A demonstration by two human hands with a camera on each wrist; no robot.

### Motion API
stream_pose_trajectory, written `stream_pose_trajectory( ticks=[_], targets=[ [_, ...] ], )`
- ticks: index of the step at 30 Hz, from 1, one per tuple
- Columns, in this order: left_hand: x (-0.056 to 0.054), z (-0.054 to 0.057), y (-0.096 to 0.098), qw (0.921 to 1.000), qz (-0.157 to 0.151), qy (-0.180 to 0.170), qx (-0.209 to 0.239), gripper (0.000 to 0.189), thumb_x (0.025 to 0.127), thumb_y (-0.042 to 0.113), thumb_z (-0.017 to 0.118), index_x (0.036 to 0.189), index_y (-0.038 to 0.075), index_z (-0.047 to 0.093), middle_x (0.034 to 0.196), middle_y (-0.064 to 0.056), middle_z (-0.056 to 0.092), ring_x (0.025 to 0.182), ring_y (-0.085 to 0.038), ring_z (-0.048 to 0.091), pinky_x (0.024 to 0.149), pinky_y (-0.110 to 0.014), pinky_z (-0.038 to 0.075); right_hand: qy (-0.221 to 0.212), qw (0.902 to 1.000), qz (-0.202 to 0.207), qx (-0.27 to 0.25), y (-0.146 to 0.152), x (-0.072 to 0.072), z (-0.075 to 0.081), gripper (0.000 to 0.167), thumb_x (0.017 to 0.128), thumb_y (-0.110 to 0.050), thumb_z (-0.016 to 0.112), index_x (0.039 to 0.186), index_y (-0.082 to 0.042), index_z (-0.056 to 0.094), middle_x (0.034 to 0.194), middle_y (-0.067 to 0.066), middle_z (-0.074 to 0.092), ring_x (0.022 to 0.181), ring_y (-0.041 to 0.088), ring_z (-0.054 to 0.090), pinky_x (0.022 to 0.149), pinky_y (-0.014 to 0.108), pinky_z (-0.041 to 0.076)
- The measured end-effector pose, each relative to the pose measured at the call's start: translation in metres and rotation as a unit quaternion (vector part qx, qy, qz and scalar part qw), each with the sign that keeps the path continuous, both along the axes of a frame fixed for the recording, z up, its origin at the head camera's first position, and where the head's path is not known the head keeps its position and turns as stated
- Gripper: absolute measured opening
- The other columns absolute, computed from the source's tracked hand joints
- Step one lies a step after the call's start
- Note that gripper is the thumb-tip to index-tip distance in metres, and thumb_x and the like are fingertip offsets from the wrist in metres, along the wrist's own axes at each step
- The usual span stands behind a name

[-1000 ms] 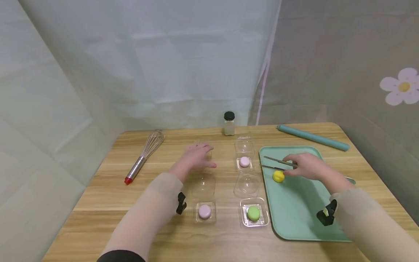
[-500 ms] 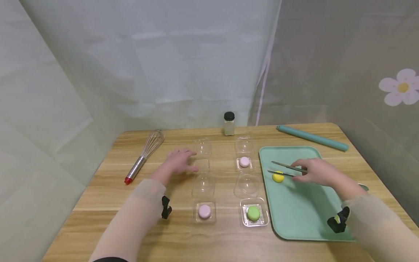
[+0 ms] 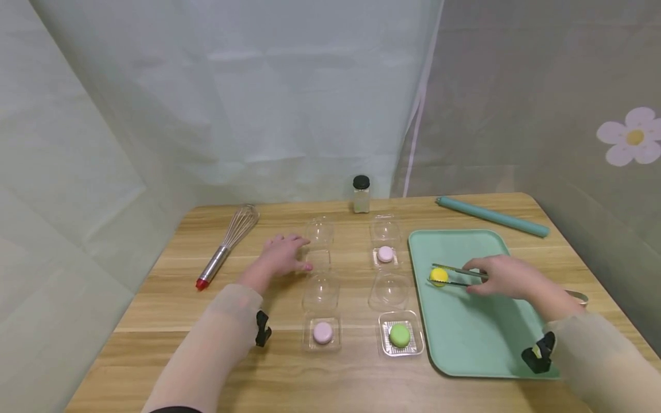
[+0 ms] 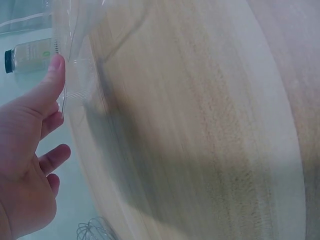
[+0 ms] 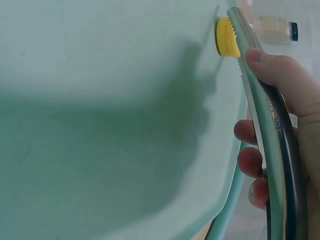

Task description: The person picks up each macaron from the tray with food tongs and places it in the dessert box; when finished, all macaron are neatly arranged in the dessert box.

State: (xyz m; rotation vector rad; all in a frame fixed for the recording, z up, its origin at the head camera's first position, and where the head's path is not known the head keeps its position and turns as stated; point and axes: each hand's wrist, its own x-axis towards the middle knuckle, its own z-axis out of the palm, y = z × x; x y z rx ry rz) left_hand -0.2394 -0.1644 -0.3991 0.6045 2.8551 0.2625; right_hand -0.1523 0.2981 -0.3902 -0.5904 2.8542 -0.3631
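My right hand (image 3: 506,278) grips a pair of metal tongs (image 5: 260,100), thumb on one side and fingers curled round the other. The tong tips lie either side of a yellow macaron (image 3: 439,276) on the green tray (image 3: 480,332). In the right wrist view, the near arm overlaps the macaron (image 5: 226,39). My left hand (image 3: 282,254) is held with thumb and fingers apart beside a clear plastic box (image 3: 318,261) with its lid folded back. In the left wrist view, the fingertips are right at the box's clear edge (image 4: 75,85).
Two more clear boxes hold lilac macarons (image 3: 323,333) (image 3: 385,254), and another holds a green macaron (image 3: 400,335). A whisk (image 3: 229,244) lies left. A black-capped jar (image 3: 361,195) stands at the back, and a teal rolling pin (image 3: 493,216) lies behind the tray.
My left hand has drawn back leftward from over the far left box, then stayed there. The right hand has shifted right and nearer, bringing the tong tips around the yellow macaron.
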Motion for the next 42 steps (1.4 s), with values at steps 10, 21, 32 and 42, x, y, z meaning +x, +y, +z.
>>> stream_pose_trajectory(
  ticks=[10,21,32,42],
  targets=[
    [0.001,-0.001,0.001,0.9999,-0.003,0.009,0.005,0.076,0.077,0.046,0.071,0.139,0.01,0.044,0.144,-0.016,0.037,0.125,-0.042,0.034,0.099,-0.059,0.025,0.007,0.9999,0.01,-0.007,-0.003,-0.001,0.0,0.04,0.078,-0.036,0.073,0.108,-0.011,0.066,0.079,-0.006,0.06,0.066,0.009,0.048,0.057,0.031,0.041],
    [0.001,-0.003,0.005,1.0,0.003,0.009,-0.003,0.075,0.078,0.049,0.069,0.139,0.013,0.044,0.144,-0.013,0.039,0.124,-0.039,0.036,0.099,-0.056,0.026,0.042,0.9984,0.024,-0.03,-0.018,-0.016,0.014,0.039,0.081,-0.033,0.071,0.11,-0.008,0.064,0.07,-0.009,0.054,0.059,0.007,0.045,0.054,0.029,0.039],
    [0.002,-0.003,0.007,0.9999,0.005,0.008,0.008,0.073,0.079,0.047,0.07,0.139,0.013,0.045,0.144,-0.013,0.039,0.125,-0.038,0.036,0.099,-0.054,0.027,0.041,0.9976,0.047,-0.031,-0.063,-0.038,0.025,0.041,0.082,-0.035,0.07,0.114,-0.011,0.064,0.078,-0.006,0.06,0.066,0.01,0.052,0.06,0.034,0.045],
    [0.001,-0.003,0.006,0.9999,0.002,0.01,0.009,0.072,0.079,0.047,0.07,0.138,0.013,0.046,0.143,-0.013,0.04,0.124,-0.038,0.037,0.098,-0.054,0.028,0.028,0.9966,0.072,-0.028,-0.11,-0.056,0.027,0.044,0.083,-0.038,0.067,0.118,-0.012,0.062,0.094,0.006,0.066,0.08,0.017,0.059,0.071,0.041,0.049]
  ],
)
